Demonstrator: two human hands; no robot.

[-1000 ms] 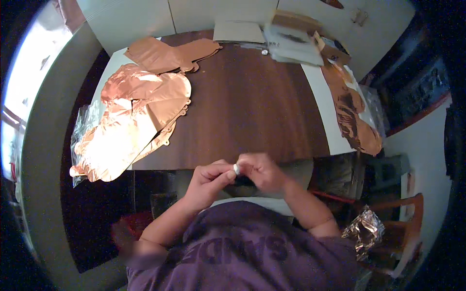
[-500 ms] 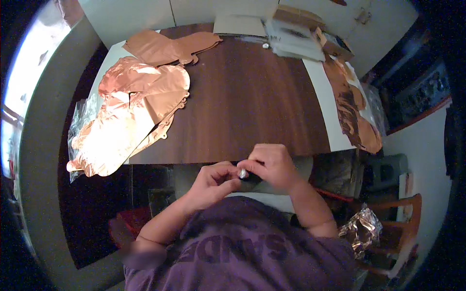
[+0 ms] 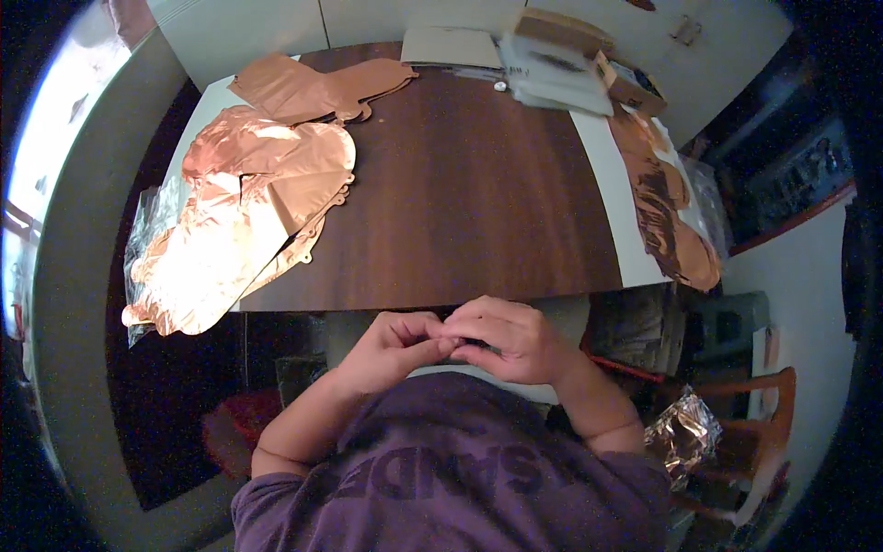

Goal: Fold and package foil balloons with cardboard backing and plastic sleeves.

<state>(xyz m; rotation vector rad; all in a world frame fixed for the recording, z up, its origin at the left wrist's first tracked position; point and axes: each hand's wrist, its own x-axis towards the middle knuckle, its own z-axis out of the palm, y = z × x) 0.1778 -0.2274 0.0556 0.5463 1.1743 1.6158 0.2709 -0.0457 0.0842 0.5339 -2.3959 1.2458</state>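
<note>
Just off the table's near edge, in front of my chest, both hands meet at the fingertips. My left hand (image 3: pixel 397 348) is closed, thumb and fingers pinched together. From the right, my right hand (image 3: pixel 510 340) bends its fingers over the left fingertips, with its thumb below them. Whatever lies between the fingertips is hidden; no part of it shows at this moment. Nearest to the hands is the dark brown wooden table (image 3: pixel 451 212).
Shiny copper-coloured foil balloons (image 3: pixel 276 175) lie flat along the table's left side, and more foil pieces (image 3: pixel 658 202) at its right edge. Plastic packets (image 3: pixel 556 78), a grey flat box (image 3: pixel 451 48) and a small open box (image 3: pixel 630 85) stand at the back. A wooden chair (image 3: pixel 780 419) holds crumpled foil (image 3: pixel 685 432).
A small silvery thing between my fingertips has gone out of sight behind them. My right hand has come down a little and its fingers have closed over the left fingertips.
</note>
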